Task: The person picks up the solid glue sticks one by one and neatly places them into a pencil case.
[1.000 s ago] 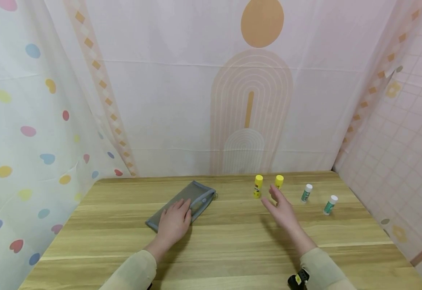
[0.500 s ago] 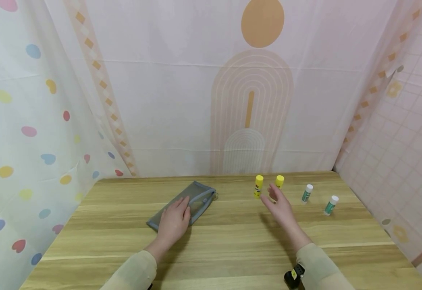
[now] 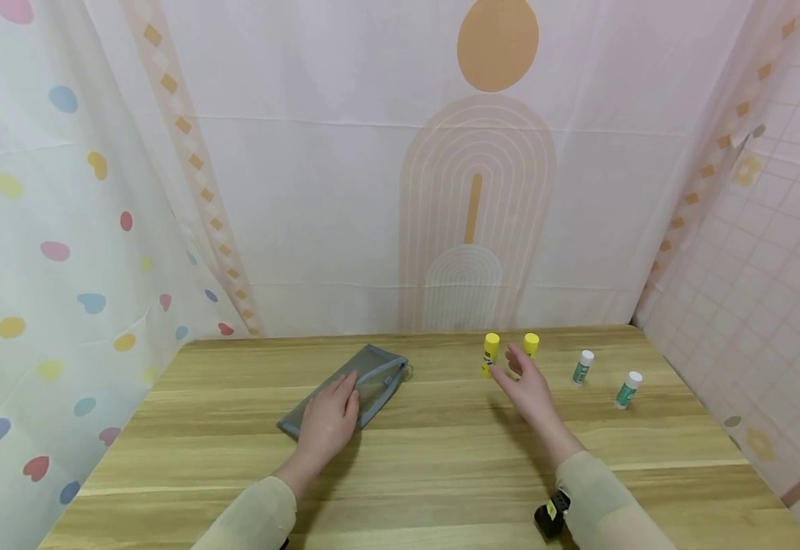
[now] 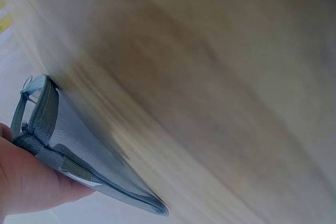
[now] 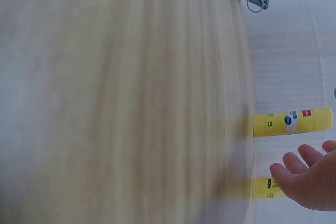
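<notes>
A grey zippered pouch [image 3: 372,378] with blue-grey edging lies slantwise on the left half of the table. My left hand [image 3: 331,416] rests on it, fingers stretched over its near side; in the left wrist view the hand lies against the pouch [image 4: 94,156]. Two yellow glue sticks stand upright at the back. My right hand [image 3: 529,388], its fingers apart and holding nothing, hovers close to the left glue stick [image 3: 490,353]. Behind its fingers the other yellow glue stick [image 3: 531,343] is partly hidden. The right wrist view shows one yellow glue stick [image 5: 291,121] beside the fingers.
Two smaller white-capped green glue sticks stand to the right: one nearer the back [image 3: 582,367], one further right [image 3: 627,390]. Patterned cloth [image 3: 324,191] hangs behind the wooden table [image 3: 427,489] and along both sides. A small ring hangs at the pouch's zipper end.
My right hand has drifted slightly left, toward the left yellow glue stick. The left hand stays on the pouch with hardly any shift.
</notes>
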`<control>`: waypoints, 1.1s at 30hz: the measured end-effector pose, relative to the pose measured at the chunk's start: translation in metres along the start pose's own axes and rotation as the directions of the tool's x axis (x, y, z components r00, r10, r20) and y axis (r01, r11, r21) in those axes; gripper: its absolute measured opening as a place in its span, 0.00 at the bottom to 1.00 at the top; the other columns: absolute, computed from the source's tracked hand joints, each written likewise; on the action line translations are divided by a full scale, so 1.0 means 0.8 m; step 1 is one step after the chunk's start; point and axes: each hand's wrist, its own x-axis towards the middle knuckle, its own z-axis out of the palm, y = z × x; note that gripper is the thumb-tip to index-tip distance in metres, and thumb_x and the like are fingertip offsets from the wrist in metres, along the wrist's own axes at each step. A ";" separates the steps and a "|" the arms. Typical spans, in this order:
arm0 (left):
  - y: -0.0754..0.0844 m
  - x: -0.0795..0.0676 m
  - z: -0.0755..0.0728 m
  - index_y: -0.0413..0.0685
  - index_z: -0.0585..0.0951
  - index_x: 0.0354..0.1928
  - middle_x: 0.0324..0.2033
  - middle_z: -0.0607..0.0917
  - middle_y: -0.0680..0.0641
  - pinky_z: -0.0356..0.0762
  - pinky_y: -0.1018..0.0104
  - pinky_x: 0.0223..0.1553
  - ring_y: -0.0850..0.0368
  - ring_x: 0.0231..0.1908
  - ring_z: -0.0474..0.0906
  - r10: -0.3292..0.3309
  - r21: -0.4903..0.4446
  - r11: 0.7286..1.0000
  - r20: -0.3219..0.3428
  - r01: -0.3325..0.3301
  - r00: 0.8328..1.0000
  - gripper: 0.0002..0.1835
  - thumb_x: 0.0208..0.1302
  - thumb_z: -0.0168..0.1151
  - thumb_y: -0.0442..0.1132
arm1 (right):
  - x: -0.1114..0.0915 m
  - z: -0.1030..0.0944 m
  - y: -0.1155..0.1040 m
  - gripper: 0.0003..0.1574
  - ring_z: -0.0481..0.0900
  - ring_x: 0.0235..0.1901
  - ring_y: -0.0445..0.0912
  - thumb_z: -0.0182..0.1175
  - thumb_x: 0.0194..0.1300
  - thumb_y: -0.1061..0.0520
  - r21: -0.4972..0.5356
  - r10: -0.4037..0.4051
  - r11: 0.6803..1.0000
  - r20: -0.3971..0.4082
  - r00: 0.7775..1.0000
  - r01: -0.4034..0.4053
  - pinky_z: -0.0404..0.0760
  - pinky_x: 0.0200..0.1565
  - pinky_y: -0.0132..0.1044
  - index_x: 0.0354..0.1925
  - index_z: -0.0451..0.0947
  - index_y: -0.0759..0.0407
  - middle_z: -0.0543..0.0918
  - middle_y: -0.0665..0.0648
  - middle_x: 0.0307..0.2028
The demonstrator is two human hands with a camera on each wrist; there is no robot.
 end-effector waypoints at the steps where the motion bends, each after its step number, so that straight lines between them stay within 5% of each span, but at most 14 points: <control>1: 0.000 0.000 0.000 0.37 0.75 0.65 0.59 0.77 0.32 0.65 0.28 0.56 0.33 0.59 0.73 -0.001 -0.004 1.000 0.000 0.001 1.000 0.21 0.74 0.52 0.37 | 0.001 0.000 0.000 0.44 0.61 0.69 0.65 0.59 0.72 0.52 -0.004 0.000 1.000 -0.003 1.000 0.000 0.64 0.66 0.55 0.75 0.52 0.67 0.62 0.71 0.70; 10: -0.004 0.000 0.002 0.38 0.75 0.65 0.60 0.77 0.33 0.65 0.29 0.57 0.34 0.60 0.73 -0.009 -0.012 1.000 0.002 0.009 1.000 0.22 0.74 0.52 0.38 | 0.010 0.006 -0.001 0.42 0.64 0.67 0.66 0.60 0.70 0.55 0.012 -0.013 1.000 -0.028 1.000 0.014 0.67 0.64 0.57 0.74 0.55 0.66 0.65 0.72 0.68; 33: -0.004 0.002 0.003 0.36 0.75 0.65 0.58 0.78 0.33 0.68 0.32 0.57 0.35 0.59 0.74 0.010 -0.015 1.000 -0.021 -0.010 1.000 0.22 0.74 0.53 0.38 | 0.031 0.022 0.004 0.34 0.67 0.64 0.63 0.59 0.70 0.63 0.261 0.017 0.965 -0.135 0.991 0.019 0.68 0.64 0.52 0.69 0.62 0.70 0.70 0.74 0.63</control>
